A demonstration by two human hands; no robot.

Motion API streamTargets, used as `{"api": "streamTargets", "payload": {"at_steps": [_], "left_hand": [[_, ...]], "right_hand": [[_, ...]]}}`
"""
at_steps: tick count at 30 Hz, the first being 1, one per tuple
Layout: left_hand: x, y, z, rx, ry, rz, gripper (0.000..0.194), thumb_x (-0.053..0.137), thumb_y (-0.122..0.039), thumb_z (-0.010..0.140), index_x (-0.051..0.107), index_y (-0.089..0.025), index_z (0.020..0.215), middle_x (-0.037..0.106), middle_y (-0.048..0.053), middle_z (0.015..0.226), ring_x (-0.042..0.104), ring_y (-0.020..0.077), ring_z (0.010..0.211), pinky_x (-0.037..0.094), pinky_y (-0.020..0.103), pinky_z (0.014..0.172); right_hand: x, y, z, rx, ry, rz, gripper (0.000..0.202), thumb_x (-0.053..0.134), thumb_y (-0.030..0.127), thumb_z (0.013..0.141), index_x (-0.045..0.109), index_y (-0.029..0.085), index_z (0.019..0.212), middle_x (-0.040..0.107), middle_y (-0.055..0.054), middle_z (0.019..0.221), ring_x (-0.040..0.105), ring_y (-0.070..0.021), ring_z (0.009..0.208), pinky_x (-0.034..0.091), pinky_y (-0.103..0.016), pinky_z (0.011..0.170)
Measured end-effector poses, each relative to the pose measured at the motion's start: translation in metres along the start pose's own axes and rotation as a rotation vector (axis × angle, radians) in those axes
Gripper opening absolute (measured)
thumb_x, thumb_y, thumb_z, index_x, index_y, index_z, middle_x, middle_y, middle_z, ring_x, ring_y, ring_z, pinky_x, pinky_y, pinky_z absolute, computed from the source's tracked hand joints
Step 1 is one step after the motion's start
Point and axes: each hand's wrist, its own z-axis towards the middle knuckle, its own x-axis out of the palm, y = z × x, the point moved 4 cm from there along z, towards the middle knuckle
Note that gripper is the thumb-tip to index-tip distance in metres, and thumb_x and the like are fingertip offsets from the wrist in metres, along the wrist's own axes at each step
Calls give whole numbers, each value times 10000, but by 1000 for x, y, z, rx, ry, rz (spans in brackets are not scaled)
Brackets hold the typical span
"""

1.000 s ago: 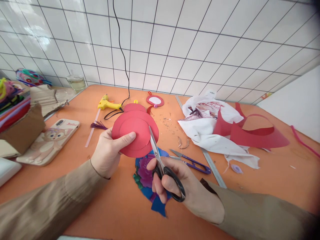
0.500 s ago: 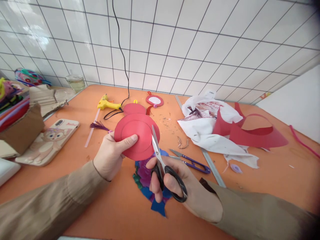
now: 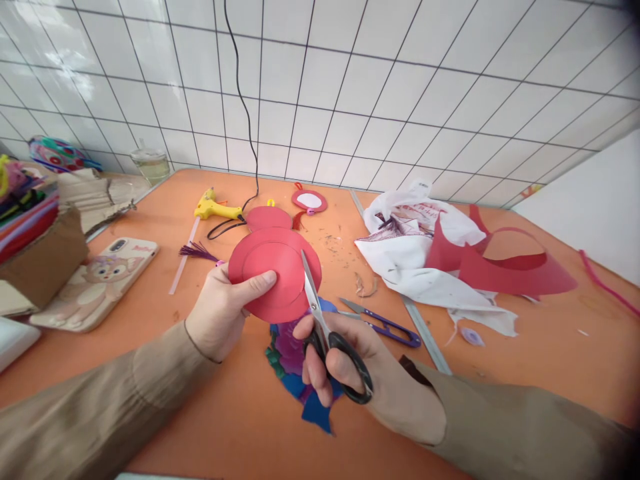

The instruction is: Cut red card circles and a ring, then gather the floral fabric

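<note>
Leftmost, phone in cartoon-animal case (image 3: 103,283) on the orange table (image 3: 215,413). Next, left hand (image 3: 223,307) pinching the red paper disc (image 3: 290,267), thumb on top, disc raised over the table; at its right side, black-handled scissors (image 3: 314,307), handles gripped by right hand (image 3: 373,370), fingers curled

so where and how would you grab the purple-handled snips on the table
Probably by the rounded end of the purple handle, coming from above and the right: the snips lie flat with pointed blades aimed left, and the right hand partly overlaps that blade end in view.
</note>
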Motion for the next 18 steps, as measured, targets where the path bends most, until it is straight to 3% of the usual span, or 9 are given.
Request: {"api": "streamTargets", "payload": {"at_steps": [18], "left_hand": [[-4, -2, 2, 16, -51, -10, 192, 795, -181, 602, 735, -130, 777, 732, 48, 717, 656, 148, 670, 535, 225, 645]], "right_hand": [[0, -1, 0, 22, -12, -22, 524, 622, 600, 733, 488, 146, 959, 535, 42, 593, 504, -76, 478, 406, -244, 529]]}}
